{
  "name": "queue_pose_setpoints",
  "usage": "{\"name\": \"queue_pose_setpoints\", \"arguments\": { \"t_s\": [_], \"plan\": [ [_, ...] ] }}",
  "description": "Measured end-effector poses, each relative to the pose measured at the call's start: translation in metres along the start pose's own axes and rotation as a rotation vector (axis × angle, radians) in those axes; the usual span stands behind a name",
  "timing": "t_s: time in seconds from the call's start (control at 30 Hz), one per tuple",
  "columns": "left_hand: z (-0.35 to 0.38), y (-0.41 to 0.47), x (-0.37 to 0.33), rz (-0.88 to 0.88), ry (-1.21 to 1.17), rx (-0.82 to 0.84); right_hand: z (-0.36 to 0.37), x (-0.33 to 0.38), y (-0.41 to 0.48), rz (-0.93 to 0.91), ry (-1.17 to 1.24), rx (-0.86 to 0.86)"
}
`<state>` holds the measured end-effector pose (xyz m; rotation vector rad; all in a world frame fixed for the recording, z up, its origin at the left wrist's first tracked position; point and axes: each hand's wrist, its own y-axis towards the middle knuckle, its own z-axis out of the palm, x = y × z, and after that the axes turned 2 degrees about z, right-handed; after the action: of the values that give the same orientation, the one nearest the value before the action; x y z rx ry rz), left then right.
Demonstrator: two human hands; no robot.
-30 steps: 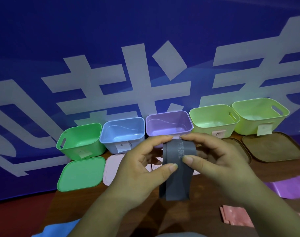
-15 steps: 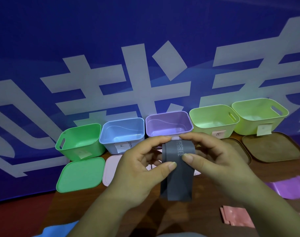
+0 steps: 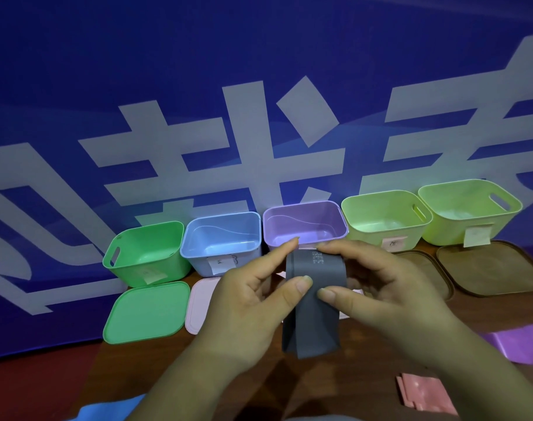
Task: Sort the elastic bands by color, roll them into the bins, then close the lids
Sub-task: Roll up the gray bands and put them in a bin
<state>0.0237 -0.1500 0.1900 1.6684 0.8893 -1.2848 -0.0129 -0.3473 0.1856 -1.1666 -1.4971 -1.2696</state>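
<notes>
Hands above the desk [image 3: 365, 384]: left hand [image 3: 253, 299] and right hand [image 3: 389, 287] each pinch the upper part of a grey elastic band [image 3: 313, 302] between thumb and curled fingers, and its folded length hangs down in front of the purple bin [image 3: 304, 223]. Five open bins [image 3: 143, 253] stand in a row with lids [image 3: 146, 311] lying before them. A purple band [image 3: 520, 344] and a pink band [image 3: 423, 393] lie on the desk to the right.

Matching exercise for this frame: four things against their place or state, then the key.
1 grey band
2 green lid
3 purple bin
4 purple band

a lying flat at the far right
b pinched between left hand and right hand
c flat in front of the green bin
d open, midway along the row

Pairs: 1-b, 2-c, 3-d, 4-a
</notes>
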Motion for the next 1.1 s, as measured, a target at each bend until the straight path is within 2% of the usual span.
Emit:
{"name": "queue_pose_setpoints", "arguments": {
  "t_s": [0.17, 0.37, 0.53, 0.9, 1.1],
  "plan": [
    [-0.004, 0.002, 0.005, -0.009, 0.087, 0.03, -0.001, -0.001, 0.001, 0.02, -0.026, -0.03],
    [-0.005, 0.001, 0.007, 0.018, 0.153, 0.086, -0.001, -0.005, 0.003, 0.046, 0.083, -0.04],
    [-0.004, 0.001, 0.008, 0.106, 0.222, 0.063, -0.004, -0.006, 0.002, 0.07, 0.186, -0.062],
    [-0.005, 0.002, 0.013, 0.017, 0.036, 0.015, -0.003, -0.004, 0.002, 0.124, 0.167, -0.023],
    [-0.004, 0.003, 0.014, -0.016, -0.1, -0.015, -0.003, -0.005, 0.0, 0.059, 0.15, 0.004]
  ]
}}
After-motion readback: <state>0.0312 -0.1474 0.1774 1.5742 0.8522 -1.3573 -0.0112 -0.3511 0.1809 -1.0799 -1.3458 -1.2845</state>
